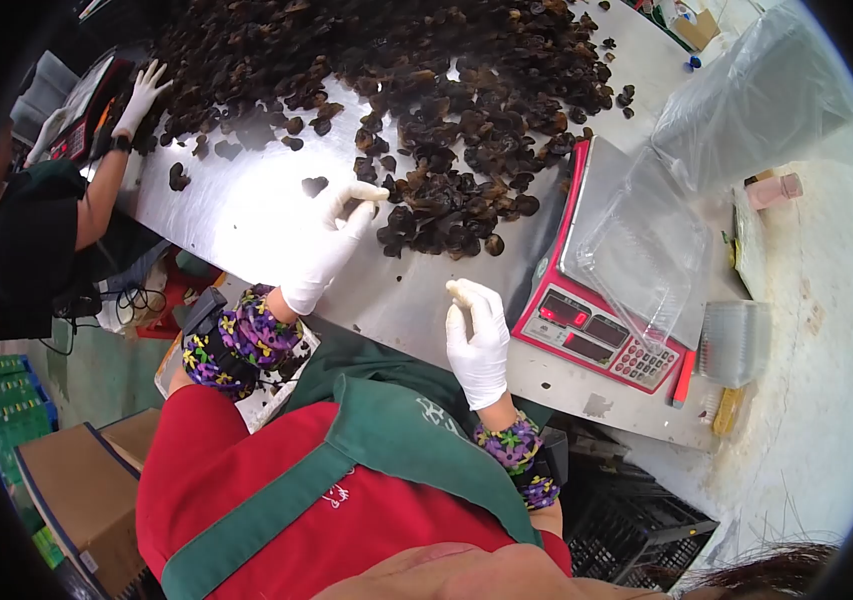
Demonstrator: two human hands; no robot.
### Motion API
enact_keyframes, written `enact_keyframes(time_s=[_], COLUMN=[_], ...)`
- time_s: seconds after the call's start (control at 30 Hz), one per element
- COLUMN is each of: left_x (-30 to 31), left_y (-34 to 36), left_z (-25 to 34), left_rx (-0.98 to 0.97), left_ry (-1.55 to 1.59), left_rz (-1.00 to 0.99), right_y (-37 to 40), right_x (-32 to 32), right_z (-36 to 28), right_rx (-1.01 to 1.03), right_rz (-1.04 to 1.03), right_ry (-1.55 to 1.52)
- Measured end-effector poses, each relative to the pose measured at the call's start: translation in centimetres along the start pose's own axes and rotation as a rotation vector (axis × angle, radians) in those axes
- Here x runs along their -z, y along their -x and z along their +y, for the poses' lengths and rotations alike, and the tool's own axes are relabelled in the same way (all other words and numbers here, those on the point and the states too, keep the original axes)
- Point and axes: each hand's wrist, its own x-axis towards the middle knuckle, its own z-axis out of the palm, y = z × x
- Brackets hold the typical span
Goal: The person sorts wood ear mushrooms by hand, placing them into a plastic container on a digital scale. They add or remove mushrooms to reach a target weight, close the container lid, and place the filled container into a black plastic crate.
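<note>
Bends the white-gloved left hand, with thumb and finger close together, by the dark pieces left of the red scale, too hard to tell if pinching one, and holds the white-gloved right hand half open, near that scale's left side.

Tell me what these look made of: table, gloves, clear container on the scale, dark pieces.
Table: metal, probably steel; silvery, bright glare.
Gloves: likely latex or nitrile; white, clinging to the fingers.
Container: glossy clear plastic; the scale shows through.
Pieces: organic, perhaps fungus; dark brown, curled, irregular.
</note>
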Motion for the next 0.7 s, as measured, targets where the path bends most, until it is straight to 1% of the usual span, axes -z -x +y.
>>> enact_keyframes(time_s=[0.03,0.07,0.1,0.17,0.2,0.23,0.3,0.37,0.4,0.43,0.5,0.53,0.57,0.6,0.63,0.7], left_x=[0.1,-0.5,-0.6,-2.7,-3.7,-4.6,-6.1,-6.9,-7.0,-7.0,-6.6,-6.4,-6.1,-5.7,-5.6,-5.5], left_y=[-0.1,-0.6,-0.8,-1.2,-2.0,-3.0,-4.0,-4.0,-3.7,-3.7,-3.5,-3.6,-3.9,-4.1,-4.2,-4.5], left_z=[-0.6,-0.8,-0.9,-0.7,-0.9,-1.1,-1.2,-2.2,-2.7,-3.2,-3.9,-4.1,-4.2,-4.4,-4.4,-2.8], left_rx=[-0.194,-0.442,-0.418,-0.572,-0.594,-0.612,-0.620,-0.619,-0.736,-0.734,-0.693,-0.784,-0.787,-0.803,-0.822,-0.803], left_ry=[-0.359,-0.447,-0.658,-0.777,-0.839,-0.899,-0.995,-1.001,-1.012,-1.012,-0.951,-0.873,-0.876,-0.837,-0.797,-0.624], left_rz=[0.064,0.075,-0.084,-0.105,-0.176,-0.250,-0.317,-0.423,-0.332,-0.328,-0.397,-0.335,-0.336,-0.296,-0.257,-0.156], right_y=[0.4,0.7,1.0,1.1,1.2,1.2,0.9,0.9,0.8,0.8,0.8,0.7,0.7,0.4,0.3,-1.0], right_x=[0.0,0.1,0.4,1.0,1.3,1.9,3.7,5.8,7.1,8.4,10.8,12.0,13.1,14.0,14.5,15.1], right_z=[0.0,-0.5,-0.9,-1.3,-1.5,-2.0,-2.9,-3.5,-4.0,-4.3,-3.9,-3.7,-3.5,-3.1,-2.8,-3.4], right_rx=[0.042,0.018,0.021,0.112,0.158,0.162,0.246,0.258,0.266,0.274,0.283,0.248,0.211,0.205,0.204,0.100], right_rz=[0.004,-0.004,-0.009,-0.031,-0.011,-0.014,0.016,0.067,0.114,0.164,0.314,0.362,0.412,0.458,0.463,0.445], right_ry=[0.054,0.033,0.033,0.137,0.164,0.166,0.307,0.365,0.430,0.493,0.587,0.627,0.667,0.757,0.758,0.916])
